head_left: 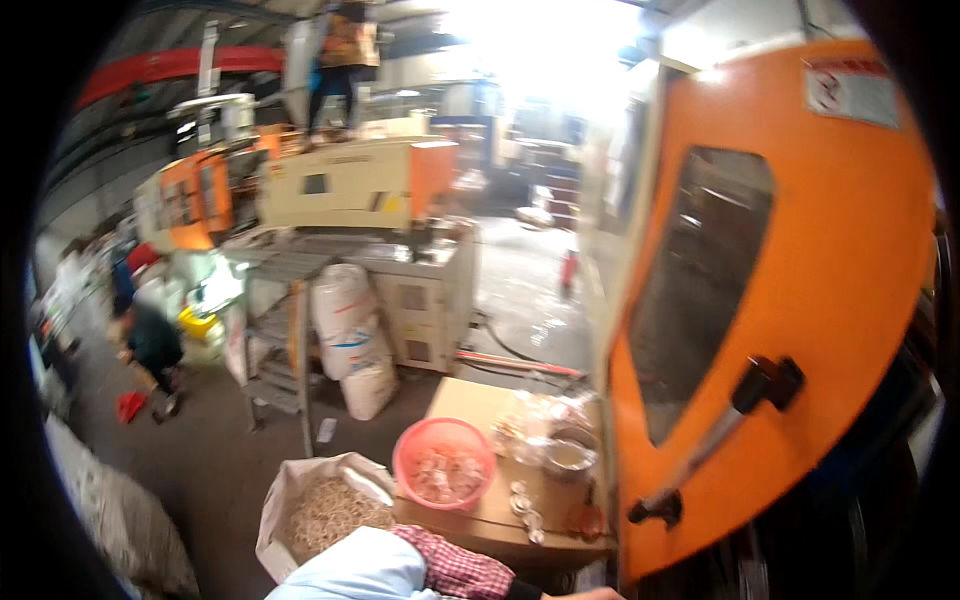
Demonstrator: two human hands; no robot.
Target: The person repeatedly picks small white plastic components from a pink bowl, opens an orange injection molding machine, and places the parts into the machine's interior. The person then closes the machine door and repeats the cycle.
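An arm with a light-blue upper part, red checkered sleeve (462, 567) and dark cuff crosses the lower edge toward the right; it appears to be my left. Only a sliver of my left hand (588, 594) shows at the bottom, its fingers cut off, so what it holds is hidden. My right hand is out of view. Just beyond the arm, a pink basin (445, 425) holds small pale pieces on a cardboard-topped table (465, 398). Clear plastic bags (530, 420) and a round clear container (571, 452) stand to its right. Small white ring-like pieces (526, 512) lie nearby.
An orange machine door (830, 250) with a window and black-ended handle (720, 435) rises at right. An open sack (275, 520) of tan scraps stands left of the table. Beyond are steps (275, 385), stacked white sacks (350, 320), a machine, a crouching person (152, 340) and someone standing higher up.
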